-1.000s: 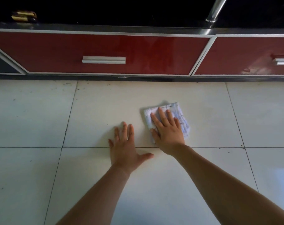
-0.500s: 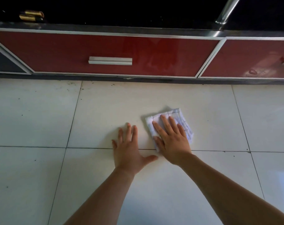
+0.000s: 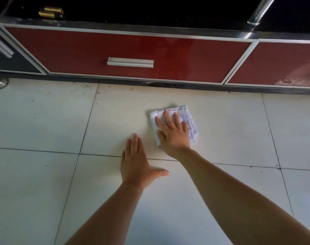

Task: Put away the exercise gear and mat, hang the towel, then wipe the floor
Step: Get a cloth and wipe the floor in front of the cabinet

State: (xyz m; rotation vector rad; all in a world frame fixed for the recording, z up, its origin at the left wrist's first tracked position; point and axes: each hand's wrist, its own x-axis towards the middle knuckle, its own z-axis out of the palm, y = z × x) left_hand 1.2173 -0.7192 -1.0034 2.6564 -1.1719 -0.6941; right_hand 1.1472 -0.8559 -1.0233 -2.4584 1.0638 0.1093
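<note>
A folded white cloth (image 3: 190, 123) with thin dark grid lines lies flat on the pale tiled floor (image 3: 44, 121). My right hand (image 3: 173, 132) presses down on it with straight, spread fingers and covers most of its left half. Just to its left, my left hand (image 3: 135, 165) rests flat on the bare tile, fingers together and thumb stretched out to the right. Both forearms reach in from the bottom of the view.
A low cabinet with red drawer fronts (image 3: 129, 55) and a silver handle (image 3: 130, 62) runs along the far edge of the floor. Dark specks of dirt (image 3: 83, 91) lie near its base. A metal tube (image 3: 260, 11) rises at the upper right.
My right hand has pushed the cloth slightly away from me, toward the cabinet. My left hand has stayed planted on the tile. The view has shifted a little to the left.
</note>
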